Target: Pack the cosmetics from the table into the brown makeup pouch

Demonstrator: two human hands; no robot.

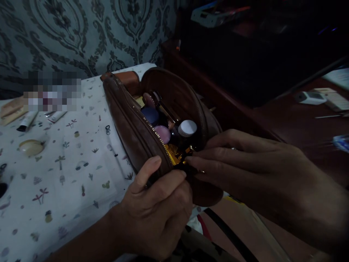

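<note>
Brown bag (128,127) unzipped at edge of patterned counter (81,222). Left hand (165,205) grips near rim, right hand's (245,160) fingers at opening. Inside: white cap (187,128), pink round item (163,134), blue round item (149,115).

brown bag (125,118), white cap (188,128), plant-print white cloth (73,198)

Look at that bag (131,127): brown, leather-like, smooth with a dull sheen, and the zip (157,136) glinting with metal teeth! Inside, a matt white plastic cap (188,127), a smooth pink lid (162,134), something yellow (173,154) and shiny. Underneath, a matt, cloth-like cover (81,182), slightly creased.
</note>
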